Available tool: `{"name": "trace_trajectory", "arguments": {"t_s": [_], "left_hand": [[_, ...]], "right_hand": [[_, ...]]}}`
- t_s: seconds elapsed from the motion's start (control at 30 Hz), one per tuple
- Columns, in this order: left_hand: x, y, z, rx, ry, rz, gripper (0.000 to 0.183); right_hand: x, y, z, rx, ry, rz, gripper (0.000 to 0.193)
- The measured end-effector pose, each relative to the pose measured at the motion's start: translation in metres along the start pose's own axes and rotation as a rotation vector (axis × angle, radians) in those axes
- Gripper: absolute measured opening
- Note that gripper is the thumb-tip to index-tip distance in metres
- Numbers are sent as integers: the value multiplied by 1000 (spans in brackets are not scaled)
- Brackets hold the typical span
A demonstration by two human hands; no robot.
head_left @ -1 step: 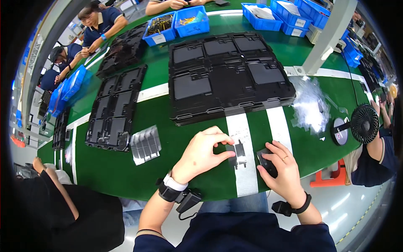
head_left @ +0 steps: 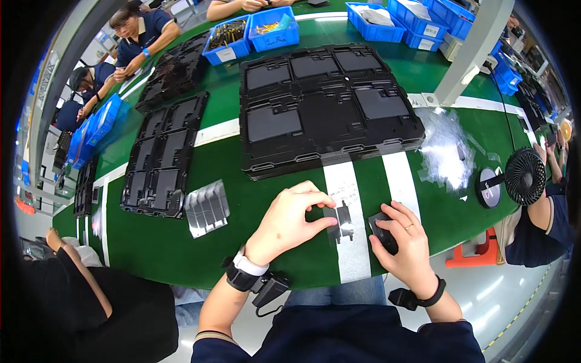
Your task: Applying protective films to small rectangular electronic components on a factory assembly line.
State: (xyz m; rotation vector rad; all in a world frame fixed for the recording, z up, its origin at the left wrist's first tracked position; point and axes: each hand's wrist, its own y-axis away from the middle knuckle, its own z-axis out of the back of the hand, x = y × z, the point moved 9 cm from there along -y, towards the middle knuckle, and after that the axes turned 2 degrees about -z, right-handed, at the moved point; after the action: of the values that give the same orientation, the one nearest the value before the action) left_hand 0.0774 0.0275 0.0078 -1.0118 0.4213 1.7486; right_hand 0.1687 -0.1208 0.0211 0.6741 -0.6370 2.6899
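Co-workers [head_left: 150, 37] in matching navy shirts [head_left: 161, 24] work around the long green surface [head_left: 148, 248] before me in a factory assembly hall, amid stacked black trays [head_left: 330, 121] and blue parts bins [head_left: 281, 42].

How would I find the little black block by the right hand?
On the green table, find the big black tray stack. Nearer the person, the ringed right hand touches a small black block. It looks chunkier than the thin, tabbed piece by the left hand.
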Motion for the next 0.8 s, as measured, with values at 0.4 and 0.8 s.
{"name": "trace_trajectory", "arguments": {"t_s": [0.4, 0.8], "left_hand": [[-9, 5, -7, 98, -175, 34, 25], [-6, 4, -15, 141, -126, 38, 26]], "right_hand": [[-11, -10, 1, 680, 37, 211, 67], [9, -13, -14, 461, -180, 324, 57]]}}
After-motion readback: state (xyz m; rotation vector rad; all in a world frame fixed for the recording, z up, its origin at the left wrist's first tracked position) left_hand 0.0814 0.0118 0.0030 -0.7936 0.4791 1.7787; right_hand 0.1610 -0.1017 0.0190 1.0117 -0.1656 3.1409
